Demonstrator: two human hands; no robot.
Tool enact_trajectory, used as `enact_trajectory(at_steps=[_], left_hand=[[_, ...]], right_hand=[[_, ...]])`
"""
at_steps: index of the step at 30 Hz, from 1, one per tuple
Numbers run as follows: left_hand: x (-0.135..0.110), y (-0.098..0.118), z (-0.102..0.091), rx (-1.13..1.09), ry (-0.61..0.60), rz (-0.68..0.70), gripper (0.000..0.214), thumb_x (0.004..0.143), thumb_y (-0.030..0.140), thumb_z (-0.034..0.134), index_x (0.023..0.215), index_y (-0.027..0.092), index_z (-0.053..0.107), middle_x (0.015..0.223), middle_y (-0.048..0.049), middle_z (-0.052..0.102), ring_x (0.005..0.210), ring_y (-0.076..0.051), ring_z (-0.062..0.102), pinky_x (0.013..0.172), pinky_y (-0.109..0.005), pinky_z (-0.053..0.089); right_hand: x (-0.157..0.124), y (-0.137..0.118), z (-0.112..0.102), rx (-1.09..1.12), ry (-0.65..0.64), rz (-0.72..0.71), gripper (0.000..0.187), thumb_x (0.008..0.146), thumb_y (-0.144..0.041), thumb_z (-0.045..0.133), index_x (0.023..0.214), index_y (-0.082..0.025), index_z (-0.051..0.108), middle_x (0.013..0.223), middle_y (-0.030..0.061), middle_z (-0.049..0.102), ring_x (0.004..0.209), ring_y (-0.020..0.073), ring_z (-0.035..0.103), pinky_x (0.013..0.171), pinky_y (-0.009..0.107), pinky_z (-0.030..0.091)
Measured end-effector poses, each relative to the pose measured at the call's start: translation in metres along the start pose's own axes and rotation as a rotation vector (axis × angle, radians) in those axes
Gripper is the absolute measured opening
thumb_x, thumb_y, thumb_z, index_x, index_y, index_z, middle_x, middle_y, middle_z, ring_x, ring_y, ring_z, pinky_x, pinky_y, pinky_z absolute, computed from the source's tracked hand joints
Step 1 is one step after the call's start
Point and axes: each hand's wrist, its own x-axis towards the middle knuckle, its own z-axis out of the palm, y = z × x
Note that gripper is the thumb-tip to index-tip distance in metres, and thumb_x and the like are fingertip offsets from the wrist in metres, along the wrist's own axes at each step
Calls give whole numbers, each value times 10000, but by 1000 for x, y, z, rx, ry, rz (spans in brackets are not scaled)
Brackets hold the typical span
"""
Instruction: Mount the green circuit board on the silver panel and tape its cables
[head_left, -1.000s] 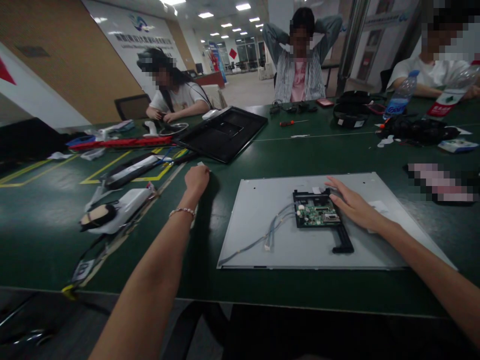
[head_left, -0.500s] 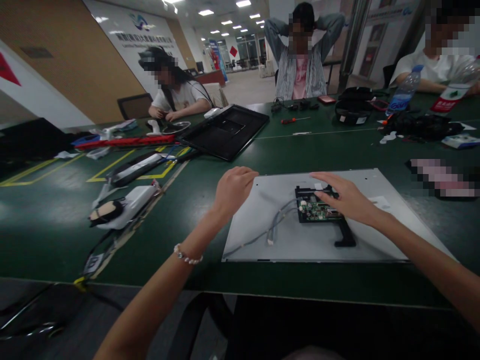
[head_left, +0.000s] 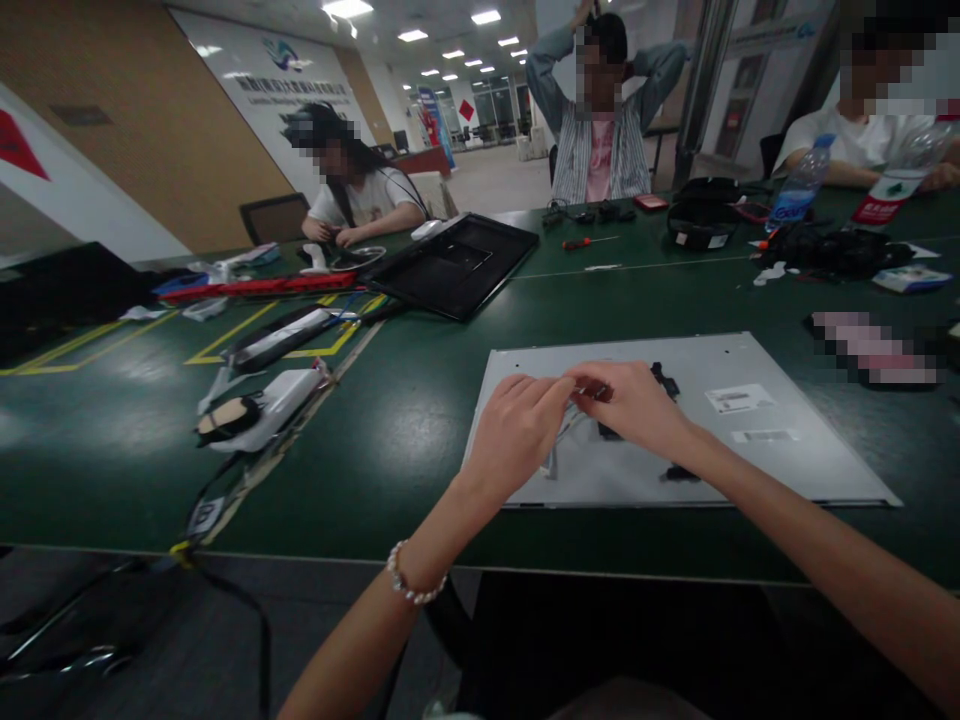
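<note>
A grey metal panel [head_left: 750, 450] lies flat on the green table in front of me. A black frame with a circuit board [head_left: 661, 378] sits on it, mostly hidden behind my hands. My left hand [head_left: 517, 430] and my right hand [head_left: 630, 405] meet over the board's left side, fingertips pinched together on something small I cannot make out. Thin grey cables [head_left: 553, 462] run out from under my left hand across the panel. Two white labels [head_left: 735, 398] are stuck on the panel to the right.
A black monitor back cover [head_left: 450, 265] lies further back. White and black device parts [head_left: 255, 405] and a cable sit at the left. A red-handled screwdriver [head_left: 581, 242], bottles [head_left: 799, 190] and black gear lie far right. Three other people sit around the table.
My left hand came in from the bare table at the left onto the panel. My right hand shifted left off the board's right side, and both now pinch together over the board.
</note>
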Motion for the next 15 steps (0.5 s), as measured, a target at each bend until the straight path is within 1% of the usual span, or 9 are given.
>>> enact_trajectory(at_steps=[3, 5, 8, 10, 12, 15], left_hand=[[-13, 5, 3, -128, 9, -206, 397, 914, 231, 579, 1306, 204, 521, 1202, -103, 652, 1095, -237, 625, 941, -394, 501], [-24, 8, 8, -200, -31, -308, 472, 866, 218, 622, 1321, 203, 500, 1278, -118, 609, 1154, -255, 603, 977, -412, 501], [-39, 14, 16, -286, -129, -365, 511, 808, 173, 640, 1300, 217, 511, 1306, -115, 589, 1178, -263, 595, 1013, -432, 497], [-46, 16, 22, -319, -163, -394, 510, 793, 146, 629, 1285, 222, 517, 1297, -113, 590, 1176, -267, 596, 1022, -445, 497], [-50, 17, 27, -326, -158, -436, 488, 797, 115, 604, 1267, 221, 524, 1288, -113, 591, 1183, -274, 590, 1035, -462, 489], [-56, 16, 32, -311, -96, -482, 471, 817, 85, 567, 1267, 214, 519, 1292, -124, 581, 1204, -281, 577, 1055, -482, 475]], right_hand=[[-4, 5, 2, -25, 39, -10, 264, 872, -130, 573, 1060, -231, 729, 965, 29, 768, 821, 194, 710, 786, 340, 550], [-7, 8, 5, -75, 48, -24, 235, 899, -154, 555, 1025, -233, 737, 1004, 39, 767, 894, 213, 712, 836, 371, 547], [-12, 12, 9, -157, 33, -41, 233, 931, -180, 534, 1028, -242, 736, 1044, 44, 762, 966, 229, 705, 873, 402, 541], [-15, 13, 13, -203, 6, -59, 232, 940, -180, 528, 1035, -233, 733, 1065, 52, 757, 986, 231, 700, 884, 406, 540], [-18, 13, 16, -244, -40, -78, 228, 945, -168, 525, 1033, -216, 730, 1071, 65, 754, 993, 233, 695, 890, 404, 539], [-21, 11, 19, -306, -140, -116, 209, 945, -147, 531, 1006, -187, 727, 1065, 87, 750, 998, 241, 688, 887, 402, 535]])
